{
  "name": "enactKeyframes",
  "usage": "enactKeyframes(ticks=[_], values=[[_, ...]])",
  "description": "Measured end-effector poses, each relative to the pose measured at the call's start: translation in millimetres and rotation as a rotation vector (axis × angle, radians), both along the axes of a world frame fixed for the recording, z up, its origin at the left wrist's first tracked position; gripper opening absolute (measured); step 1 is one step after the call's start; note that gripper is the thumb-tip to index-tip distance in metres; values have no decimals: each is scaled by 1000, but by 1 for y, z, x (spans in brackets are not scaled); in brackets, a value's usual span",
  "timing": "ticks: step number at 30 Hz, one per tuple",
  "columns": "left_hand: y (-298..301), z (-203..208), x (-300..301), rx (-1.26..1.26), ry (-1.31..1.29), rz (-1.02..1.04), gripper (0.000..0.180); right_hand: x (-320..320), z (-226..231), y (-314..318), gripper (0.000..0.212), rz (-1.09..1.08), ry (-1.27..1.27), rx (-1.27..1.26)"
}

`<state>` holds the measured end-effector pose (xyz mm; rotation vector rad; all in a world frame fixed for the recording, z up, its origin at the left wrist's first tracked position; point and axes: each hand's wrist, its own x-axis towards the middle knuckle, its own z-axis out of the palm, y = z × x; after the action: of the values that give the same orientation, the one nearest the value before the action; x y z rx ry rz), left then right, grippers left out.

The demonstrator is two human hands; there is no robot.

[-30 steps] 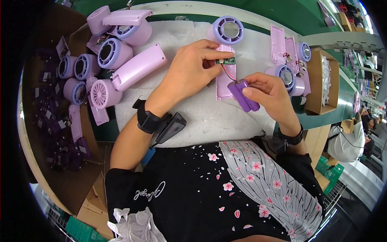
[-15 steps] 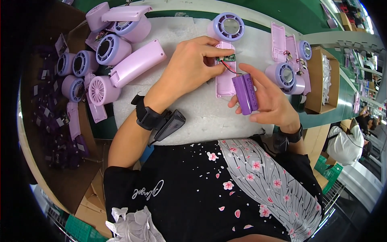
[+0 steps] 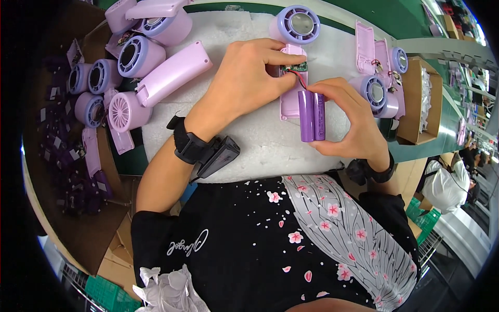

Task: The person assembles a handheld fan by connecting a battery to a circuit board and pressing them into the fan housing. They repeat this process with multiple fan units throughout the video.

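Note:
A purple battery pack (image 3: 313, 117) of two joined cells is held by its ends between the thumb and fingers of my right hand (image 3: 358, 117). Red and black wires (image 3: 300, 78) run from it to a small green circuit board (image 3: 297, 67). That board lies at the open pink handle shell (image 3: 291, 104) of a handheld fan. My left hand (image 3: 252, 78) pinches the board and shell, index finger on top and thumb below. The fan's round lavender head (image 3: 296, 25) points away from me, beyond the shell.
Several pink fans (image 3: 140, 56) lie at the left, one with a closed handle (image 3: 176, 74). A deep brown box (image 3: 67, 229) holds purple battery packs. More opened fans (image 3: 373, 92) and a carton (image 3: 421, 104) of white pieces stand at the right. White foam (image 3: 249, 156) covers the work surface.
My right hand has turned the battery pack more upright, now gripping it by its ends, slightly nearer the shell. My left hand stays on the board and shell.

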<state>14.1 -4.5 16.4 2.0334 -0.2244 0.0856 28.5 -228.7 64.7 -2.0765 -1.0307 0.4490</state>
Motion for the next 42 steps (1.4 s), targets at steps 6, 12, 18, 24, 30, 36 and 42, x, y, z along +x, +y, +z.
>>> enactKeyframes(ticks=[6,12,18,24,30,36,42], values=[[-3,1,1,-8,27,23,35,-3,1,3,67,33,-43,-21],[-3,3,0,-19,19,20,32,-2,-2,7,67,40,-98,-34],[0,8,1,21,-30,-42,29,3,-5,8,66,-9,-157,-68],[0,8,1,23,-21,-50,29,12,-5,9,63,46,-235,-82],[0,8,0,43,-40,-72,29,8,-14,12,62,18,-181,-35],[2,7,0,31,-40,-83,29,0,-15,15,60,-27,-245,-64],[3,2,1,11,-109,-94,28,-17,-16,17,54,-156,-171,-38]])
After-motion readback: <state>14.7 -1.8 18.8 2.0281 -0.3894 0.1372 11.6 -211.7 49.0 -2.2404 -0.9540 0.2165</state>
